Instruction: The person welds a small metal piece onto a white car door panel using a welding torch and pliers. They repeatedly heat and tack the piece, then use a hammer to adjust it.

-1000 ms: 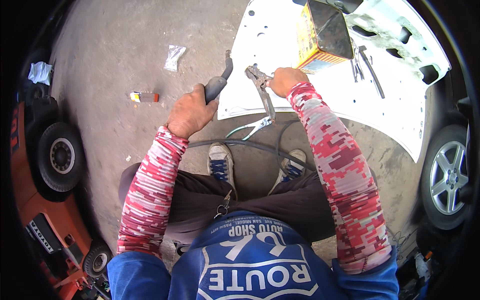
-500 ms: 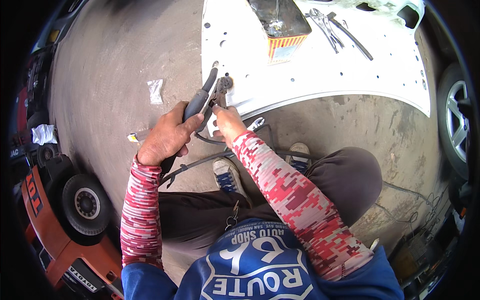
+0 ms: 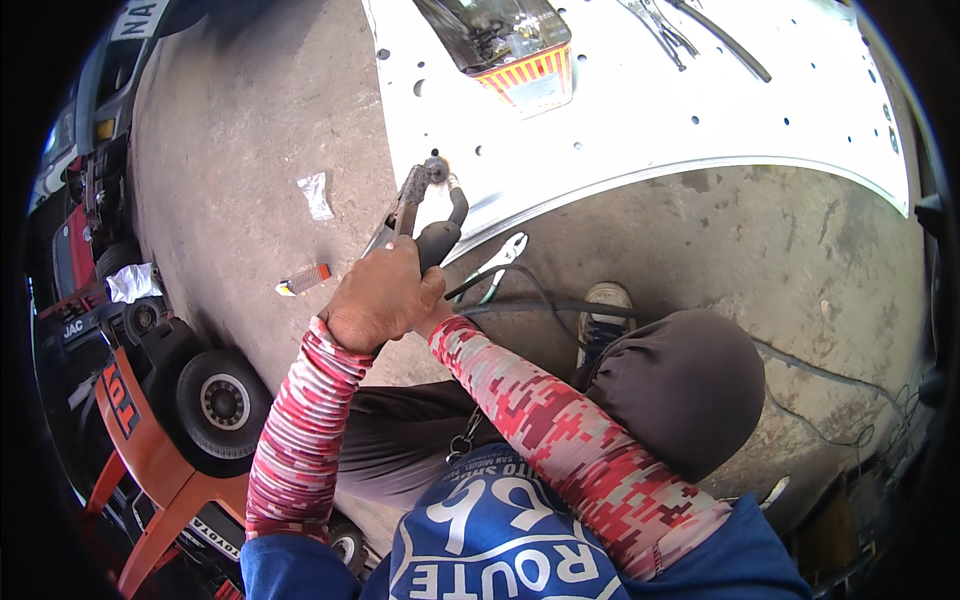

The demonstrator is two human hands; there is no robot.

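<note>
My left hand is closed around the dark handle of a welding torch, whose curved neck points up to the far side. Right beside the torch, a rust-brown, crusted hand tool sticks up, its rough dark head near the torch tip. My right hand lies mostly behind the left, so its fingers are hidden; the crusted tool's lower end runs down behind the left hand too. Both tips are over the near left corner of a white car panel. Pliers with green handles lie on the floor to the right.
A tin of loose hardware stands on the panel, with locking pliers and a dark-handled tool beyond. A cable crosses the floor at right. A small plastic packet and an orange-ended box lie left.
My hands have come together, left over right. The torch has swung to the right of the crusted tool, having been on its left. The view has shifted, uncovering the floor pliers.
</note>
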